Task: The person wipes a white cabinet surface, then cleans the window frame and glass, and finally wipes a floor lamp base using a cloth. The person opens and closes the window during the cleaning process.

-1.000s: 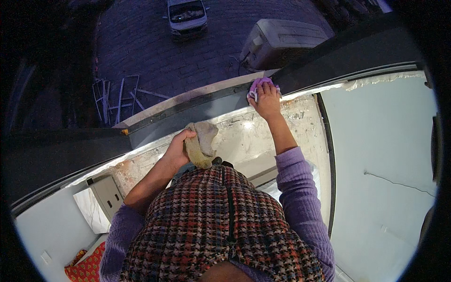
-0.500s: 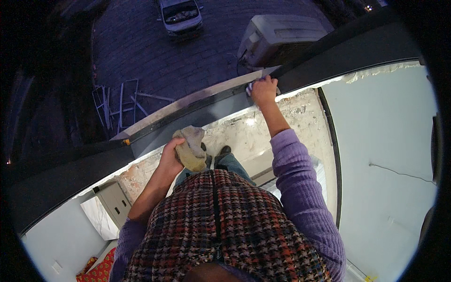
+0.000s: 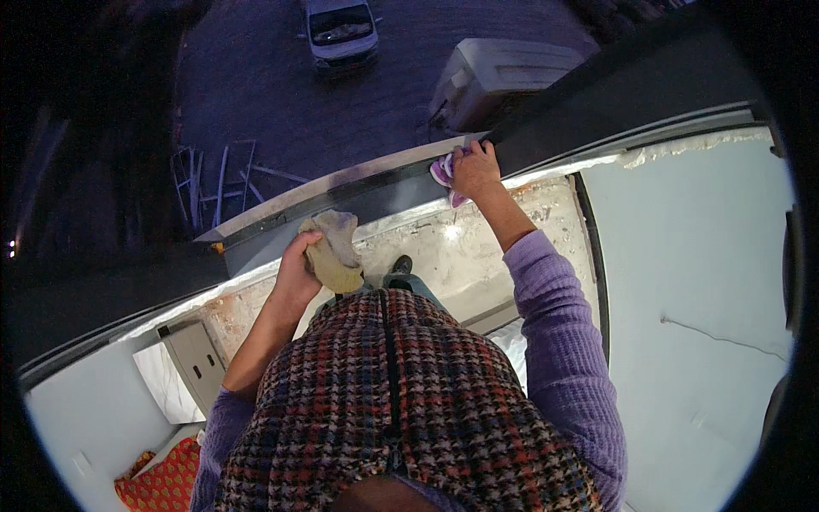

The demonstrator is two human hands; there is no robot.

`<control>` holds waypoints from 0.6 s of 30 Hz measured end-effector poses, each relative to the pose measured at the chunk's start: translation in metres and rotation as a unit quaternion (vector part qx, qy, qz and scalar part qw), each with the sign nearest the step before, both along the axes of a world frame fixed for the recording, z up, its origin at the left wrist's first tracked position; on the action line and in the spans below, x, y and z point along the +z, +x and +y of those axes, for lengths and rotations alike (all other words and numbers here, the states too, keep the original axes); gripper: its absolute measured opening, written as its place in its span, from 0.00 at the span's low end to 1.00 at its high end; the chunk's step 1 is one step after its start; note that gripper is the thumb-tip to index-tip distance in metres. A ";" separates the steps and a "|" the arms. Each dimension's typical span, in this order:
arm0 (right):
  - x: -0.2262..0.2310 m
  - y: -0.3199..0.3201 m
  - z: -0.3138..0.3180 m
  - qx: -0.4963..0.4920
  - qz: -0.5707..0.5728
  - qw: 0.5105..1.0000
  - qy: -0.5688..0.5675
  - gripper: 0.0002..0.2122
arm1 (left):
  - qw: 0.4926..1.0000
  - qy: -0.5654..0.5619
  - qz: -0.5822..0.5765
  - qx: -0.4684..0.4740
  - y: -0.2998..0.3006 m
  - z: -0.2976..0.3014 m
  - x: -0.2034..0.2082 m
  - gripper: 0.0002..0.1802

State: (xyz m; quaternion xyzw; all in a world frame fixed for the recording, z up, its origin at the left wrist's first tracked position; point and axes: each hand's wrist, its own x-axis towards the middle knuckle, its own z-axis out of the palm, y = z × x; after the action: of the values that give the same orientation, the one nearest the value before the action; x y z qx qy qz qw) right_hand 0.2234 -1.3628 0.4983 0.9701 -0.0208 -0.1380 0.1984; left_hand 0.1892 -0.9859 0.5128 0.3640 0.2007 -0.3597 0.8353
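My left hand (image 3: 297, 271) grips a crumpled, pale yellow-grey cloth (image 3: 334, 253) in front of the dark window sill (image 3: 388, 196). Its thumb lies over the near side of the cloth. Farther off to the right, my right hand (image 3: 478, 173) presses a purple-and-white cloth (image 3: 441, 170) onto the sill where it meets the dark window frame (image 3: 589, 107). Fingers are bent over this cloth and hide part of it, while one corner hangs over the inner edge.
Beyond the sill lie a paved yard with a parked vehicle (image 3: 343, 34), a white outdoor air-conditioner unit (image 3: 499, 72) and a thin metal frame (image 3: 223, 183). Inside, a pale cabinet (image 3: 194, 363) and a red patterned fabric (image 3: 158, 482) are at lower left. A light wall (image 3: 691, 256) rises at right.
My right hand has slid slightly left along the sill, and more of the purple cloth shows. My left hand, still gripping its cloth, has moved a little left and farther from me.
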 end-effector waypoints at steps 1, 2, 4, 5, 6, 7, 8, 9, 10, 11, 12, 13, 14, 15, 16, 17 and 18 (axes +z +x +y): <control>-0.003 0.001 0.001 0.015 0.000 1.000 -0.009 0.22 | 1.000 0.010 -0.005 0.003 -0.001 0.003 -0.010 0.22; -0.005 0.003 0.002 0.004 0.016 1.000 -0.003 0.22 | 0.998 0.032 -0.046 -0.001 -0.001 0.004 -0.012 0.20; -0.004 0.006 0.008 -0.016 0.049 0.999 0.005 0.21 | 0.989 0.077 -0.126 -0.008 -0.001 0.004 -0.011 0.17; -0.015 0.003 0.008 -0.006 0.008 1.000 0.023 0.20 | 0.982 0.121 -0.142 -0.036 0.000 0.007 -0.014 0.17; -0.023 0.002 0.008 0.003 -0.028 0.999 0.031 0.20 | 0.971 0.164 -0.160 -0.065 0.003 0.011 -0.019 0.17; -0.030 -0.001 0.011 0.013 -0.063 0.997 0.040 0.20 | 0.958 0.206 -0.175 -0.093 0.004 0.014 -0.024 0.18; -0.037 -0.003 0.012 0.022 -0.098 0.994 0.049 0.21 | 0.911 0.290 -0.267 -0.126 0.008 0.012 -0.031 0.19; -0.039 -0.004 0.014 0.053 -0.143 0.985 0.081 0.20 | 0.847 0.370 -0.351 -0.153 0.014 0.010 -0.039 0.20; -0.038 -0.005 0.012 0.057 -0.145 0.977 0.143 0.19 | 0.768 0.442 -0.428 -0.181 0.021 0.005 -0.035 0.21; -0.035 -0.006 0.008 0.060 -0.146 0.966 0.204 0.19 | 0.715 0.488 -0.424 -0.265 0.029 0.000 -0.030 0.20; -0.031 -0.004 0.004 0.064 -0.147 0.951 0.266 0.18 | 0.736 0.456 -0.441 -0.236 0.032 -0.010 -0.032 0.20; -0.030 -0.002 -0.001 0.052 -0.175 0.934 0.307 0.19 | 0.754 0.422 -0.458 -0.207 0.035 -0.021 -0.038 0.21; -0.032 0.000 -0.001 0.007 -0.183 0.920 0.346 0.20 | 0.770 0.386 -0.475 -0.179 0.039 -0.032 -0.044 0.22; -0.032 0.002 0.002 -0.038 -0.186 0.904 0.384 0.21 | 0.767 0.378 -0.477 -0.201 0.046 -0.043 -0.053 0.24; -0.030 0.002 0.005 -0.084 -0.189 0.883 0.421 0.21 | 0.764 0.370 -0.478 -0.225 0.054 -0.055 -0.062 0.26; -0.020 0.006 0.011 -0.110 -0.100 0.870 0.469 0.22 | 0.759 0.361 -0.481 -0.248 0.061 -0.065 -0.070 0.28; -0.013 0.008 0.019 -0.134 -0.067 0.863 0.483 0.22 | 0.760 0.363 -0.465 -0.273 0.065 -0.074 -0.076 0.29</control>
State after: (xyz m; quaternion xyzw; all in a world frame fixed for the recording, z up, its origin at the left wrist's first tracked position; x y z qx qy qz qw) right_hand 0.2316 -1.3439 0.4850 0.9393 -0.0950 -0.0904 -0.3172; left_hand 0.2542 -1.0596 0.4364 0.8022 -0.2046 -0.2587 0.4977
